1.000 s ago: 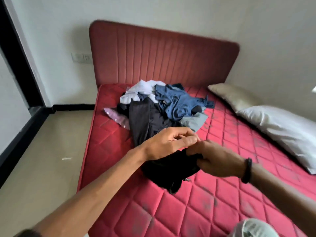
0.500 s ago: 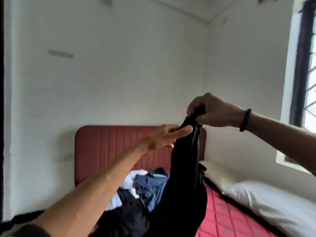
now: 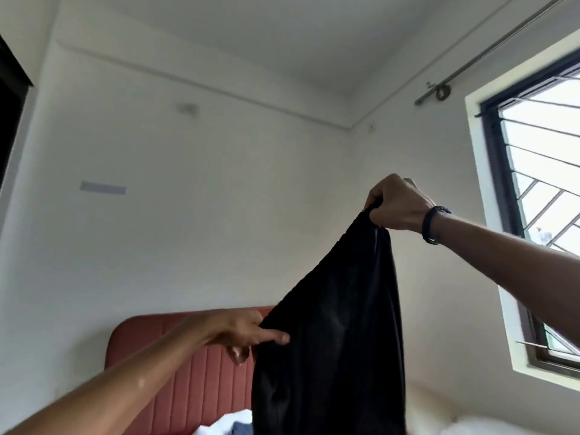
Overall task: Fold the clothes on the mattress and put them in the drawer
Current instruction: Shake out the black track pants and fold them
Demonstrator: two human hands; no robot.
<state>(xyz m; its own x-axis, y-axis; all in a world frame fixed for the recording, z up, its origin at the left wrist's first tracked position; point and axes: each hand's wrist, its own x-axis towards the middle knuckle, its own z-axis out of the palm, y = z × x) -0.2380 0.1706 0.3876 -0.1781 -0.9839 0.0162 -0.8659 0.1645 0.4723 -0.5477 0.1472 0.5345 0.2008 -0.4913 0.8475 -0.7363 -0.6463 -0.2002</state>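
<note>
While right hand [image 3: 397, 204] fists black garment [image 3: 332, 334] top at right-centre, left hand [image 3: 238, 329] pinches its lower-left edge.

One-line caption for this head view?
Right hand lifts a black garment high; left hand pinches its edge.

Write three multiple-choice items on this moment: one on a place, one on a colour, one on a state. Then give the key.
1. Where is the right hand relative to the left hand?
A. higher
B. lower
C. level
2. What colour is the headboard?
A. grey
B. red
C. green
3. How is the black garment?
A. folded flat
B. hanging from the grip
C. lying on the floor
Key: A, the right hand is raised near the window; B, its padded panels are red; B, it hangs from the right hand's grip.
</note>
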